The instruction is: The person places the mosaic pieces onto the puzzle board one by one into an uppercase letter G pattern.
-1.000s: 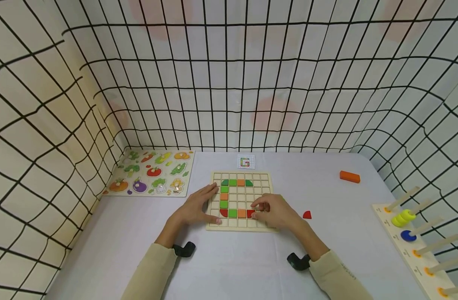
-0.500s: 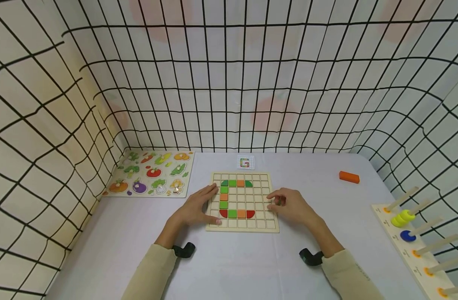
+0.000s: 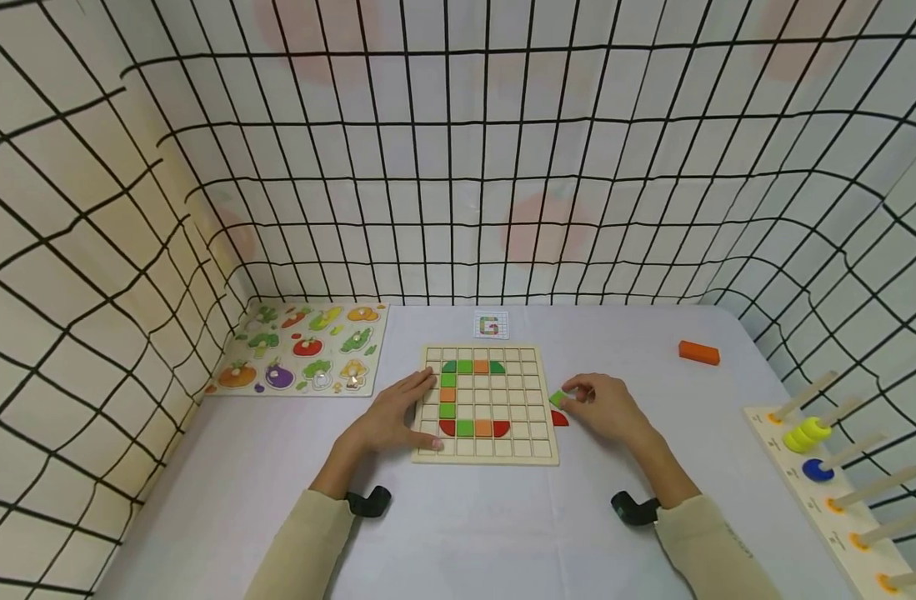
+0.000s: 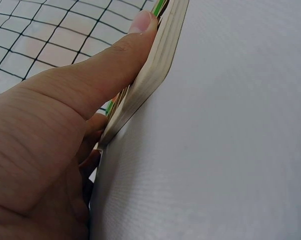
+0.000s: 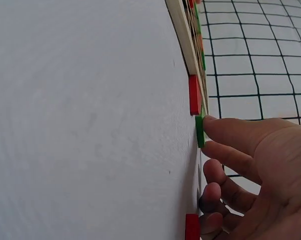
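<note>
A square wooden grid board (image 3: 531, 454) lies on the white table, with green, orange and red tiles in a C-like outline. My left hand (image 3: 388, 417) rests at its left side, fingers fairly straight along the edge. The left thumb (image 4: 141, 22) presses on top near the front corner. Off the board's right edge, my right hand (image 3: 603, 407) pinches a green tile (image 3: 557, 399) between thumb and index finger. Touching the board beside it is a red quarter-round tile (image 3: 559, 418). Another red tile (image 5: 192, 227) shows under the right hand in the right wrist view, hidden in the head view.
Behind the board lies a small pattern card (image 3: 491, 325). A vegetable puzzle board (image 3: 363, 383) is at the back left, an orange block (image 3: 699, 352) at the back right. A peg board with rings (image 3: 806, 500) lines the right side. Black wire mesh (image 3: 458, 175) encloses the table.
My right hand has left the red tile at the bottom row and moved right, off the board, to the green tile. The left hand has stayed in place.
</note>
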Action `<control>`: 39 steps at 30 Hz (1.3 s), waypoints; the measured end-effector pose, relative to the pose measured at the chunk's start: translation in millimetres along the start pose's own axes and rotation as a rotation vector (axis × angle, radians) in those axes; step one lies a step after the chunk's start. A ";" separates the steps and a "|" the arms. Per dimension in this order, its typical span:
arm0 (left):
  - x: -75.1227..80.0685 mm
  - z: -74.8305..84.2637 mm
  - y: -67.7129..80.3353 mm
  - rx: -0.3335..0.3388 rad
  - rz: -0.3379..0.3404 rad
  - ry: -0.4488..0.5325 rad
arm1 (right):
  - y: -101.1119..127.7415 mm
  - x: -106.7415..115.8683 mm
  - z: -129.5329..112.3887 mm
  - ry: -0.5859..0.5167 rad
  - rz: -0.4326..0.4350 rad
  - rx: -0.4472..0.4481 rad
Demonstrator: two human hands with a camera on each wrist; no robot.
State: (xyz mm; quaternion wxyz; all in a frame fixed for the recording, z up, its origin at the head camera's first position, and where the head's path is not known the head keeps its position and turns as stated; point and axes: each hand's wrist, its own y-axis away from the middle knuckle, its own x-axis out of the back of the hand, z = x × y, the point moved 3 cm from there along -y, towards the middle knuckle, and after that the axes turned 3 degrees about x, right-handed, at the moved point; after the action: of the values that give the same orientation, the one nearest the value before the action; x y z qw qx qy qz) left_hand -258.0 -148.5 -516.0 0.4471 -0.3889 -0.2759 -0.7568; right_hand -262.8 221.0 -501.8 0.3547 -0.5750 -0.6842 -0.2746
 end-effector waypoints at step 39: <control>-1.0 -1.0 -1.3 0.013 0.000 0.012 | 3.7 7.5 14.1 -0.047 -0.014 0.065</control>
State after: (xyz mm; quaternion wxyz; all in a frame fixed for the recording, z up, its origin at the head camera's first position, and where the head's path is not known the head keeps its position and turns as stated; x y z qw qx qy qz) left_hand -259.2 -148.3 -517.5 0.4512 -0.3815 -0.2781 -0.7574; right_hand -262.2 237.2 -504.4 0.3551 -0.5645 -0.7049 -0.2414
